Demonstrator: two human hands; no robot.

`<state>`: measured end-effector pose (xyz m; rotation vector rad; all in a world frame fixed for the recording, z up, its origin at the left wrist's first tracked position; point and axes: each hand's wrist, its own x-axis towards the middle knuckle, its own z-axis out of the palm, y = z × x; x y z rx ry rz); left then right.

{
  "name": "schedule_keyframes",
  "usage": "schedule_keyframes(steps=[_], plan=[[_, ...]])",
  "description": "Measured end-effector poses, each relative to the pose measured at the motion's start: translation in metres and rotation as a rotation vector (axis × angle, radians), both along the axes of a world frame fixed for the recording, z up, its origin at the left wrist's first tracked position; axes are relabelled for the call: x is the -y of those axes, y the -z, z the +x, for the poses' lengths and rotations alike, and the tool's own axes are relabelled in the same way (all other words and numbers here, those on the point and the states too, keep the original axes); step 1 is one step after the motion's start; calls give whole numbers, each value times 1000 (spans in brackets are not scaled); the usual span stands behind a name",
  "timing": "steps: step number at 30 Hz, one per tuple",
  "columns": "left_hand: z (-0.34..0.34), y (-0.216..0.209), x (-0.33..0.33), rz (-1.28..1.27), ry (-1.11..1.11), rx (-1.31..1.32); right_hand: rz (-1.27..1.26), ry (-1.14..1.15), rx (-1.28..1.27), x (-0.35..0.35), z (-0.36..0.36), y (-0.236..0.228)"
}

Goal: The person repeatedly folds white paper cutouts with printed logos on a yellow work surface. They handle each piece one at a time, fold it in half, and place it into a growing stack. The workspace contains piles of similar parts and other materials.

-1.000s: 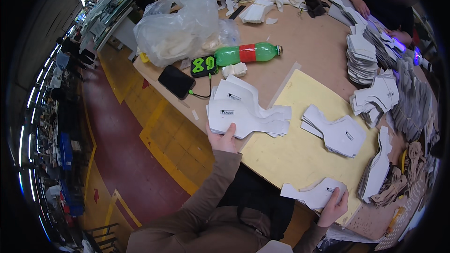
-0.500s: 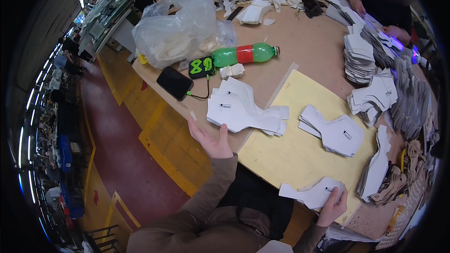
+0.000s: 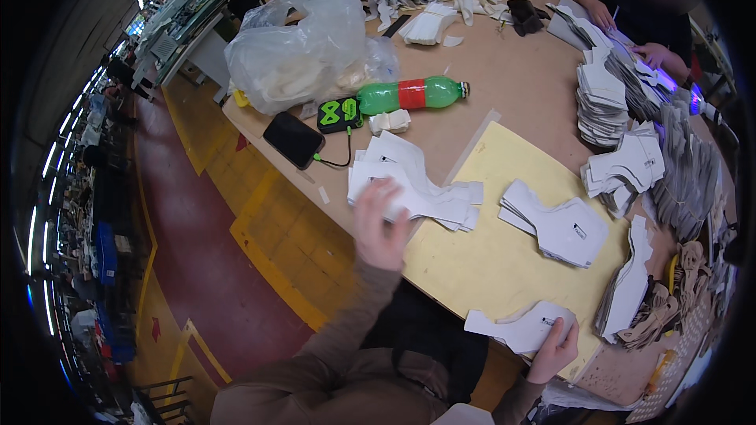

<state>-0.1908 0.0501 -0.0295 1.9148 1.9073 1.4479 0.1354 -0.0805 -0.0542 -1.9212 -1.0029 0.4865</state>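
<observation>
My left hand (image 3: pixel 379 224), somewhat blurred, is over the near-left part of a stack of flat white shaped pieces (image 3: pixel 429 201), fingers bent and thumb apart. Whether the fingertips touch the top piece I cannot make out. At the table's near edge my right hand (image 3: pixel 554 350) grips a white shaped piece (image 3: pixel 521 332) by its right end, thumb on top. A second stack of such pieces (image 3: pixel 568 228), fanned at its left end, lies between them on the yellow sheet (image 3: pixel 465 267).
A phone (image 3: pixel 294 140), a black-green power bank (image 3: pixel 339 114), a green bottle (image 3: pixel 413 93) and a plastic bag (image 3: pixel 295 47) stand beyond the left stack. More piles of pieces (image 3: pixel 602 102) line the right side. Across the table sits a person (image 3: pixel 642 8) with hands at the piles.
My left hand has moved up and right from beside the left stack to over it, its fingers bending. The right hand keeps its grip on the white piece, nearly still.
</observation>
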Motion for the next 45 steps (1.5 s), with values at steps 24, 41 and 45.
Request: schedule_keyframes(steps=[24,41,45], plan=[[-102,65,-28,-257,13,64,51,-11,87,2,4,12],[46,22,-29,-465,812,659,151,-46,-24,5,6,2],[131,10,2,-782,1188,403,228,-116,-367,12,15,-2]])
